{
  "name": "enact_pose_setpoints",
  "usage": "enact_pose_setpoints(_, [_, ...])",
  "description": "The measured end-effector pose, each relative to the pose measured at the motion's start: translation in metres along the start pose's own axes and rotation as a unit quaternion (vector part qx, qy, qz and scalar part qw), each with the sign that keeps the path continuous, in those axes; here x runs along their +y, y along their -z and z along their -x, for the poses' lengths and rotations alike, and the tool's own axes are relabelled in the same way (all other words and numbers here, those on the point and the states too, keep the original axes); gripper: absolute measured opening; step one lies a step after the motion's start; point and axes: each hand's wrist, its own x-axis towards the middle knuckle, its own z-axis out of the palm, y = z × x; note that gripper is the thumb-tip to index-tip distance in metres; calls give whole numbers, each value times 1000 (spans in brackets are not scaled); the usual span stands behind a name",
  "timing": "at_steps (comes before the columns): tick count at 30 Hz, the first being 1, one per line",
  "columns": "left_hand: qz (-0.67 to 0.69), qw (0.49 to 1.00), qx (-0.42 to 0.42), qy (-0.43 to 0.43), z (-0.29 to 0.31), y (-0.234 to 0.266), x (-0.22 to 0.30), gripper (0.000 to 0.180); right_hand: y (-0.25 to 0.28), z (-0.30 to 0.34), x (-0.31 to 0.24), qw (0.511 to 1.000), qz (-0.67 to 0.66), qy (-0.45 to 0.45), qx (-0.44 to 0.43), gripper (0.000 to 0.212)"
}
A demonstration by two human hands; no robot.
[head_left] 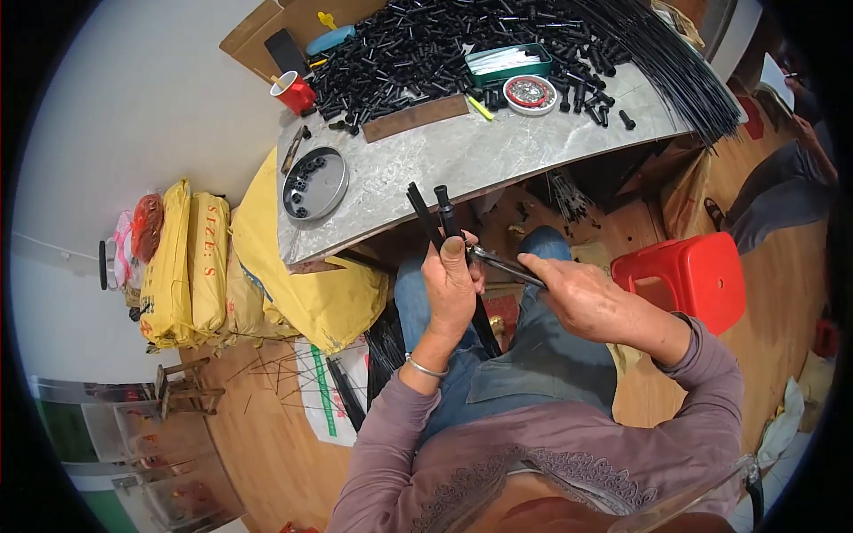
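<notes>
My left hand (450,282) is closed around thin black rods (419,206), with its thumb pointing up. One of them carries a thicker black fitting (443,202) with a flared cap. The lower ends of the rods slant down over my lap. From the right, my right hand (585,298) grips the dark handles of pliers (508,264). The metal jaws of the pliers reach the rods beside my left fingers. Whether the jaws are closed on a rod, I cannot tell. Both hands are in front of the grey table's near edge (373,233).
A large heap of black fittings (400,67) covers the far tabletop, beside a fan of long black rods (662,67). Nearer are a round metal tin (338,191), a rusty bar (416,118) and a red cup (298,92). A red stool (715,280) stands right; yellow sacks (209,266) lean left.
</notes>
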Motion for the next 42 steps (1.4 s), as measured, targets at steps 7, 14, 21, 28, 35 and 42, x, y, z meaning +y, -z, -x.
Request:
enact_pose_setpoints(7, [-5, 1000, 6, -6, -1, 1, -3, 64, -4, 2, -7, 991, 135, -16, 19, 54])
enact_pose_setpoints(14, [-33, 999, 21, -7, -1, 1, 0, 64, -12, 0, 7, 997, -72, -20, -11, 21])
enact_pose_setpoints(21, [-4, 1000, -15, -15, 5, -6, 4, 64, -36, 16, 37, 540, -756, -148, -339, 19])
enact_pose_setpoints(28, [14, 1000, -6, -9, 6, -2, -2, 63, -4, -2, 16, 966, -231, -44, -110, 32])
enact_pose_setpoints(35, [-3, 999, -32, -14, 4, 0, -3, 62, -5, 20, 15, 782, -563, -224, -146, 23])
enact_pose_setpoints(42, [27, 999, -25, -15, 5, 3, -2, 63, 16, 6, 13, 968, -174, -90, -157, 38])
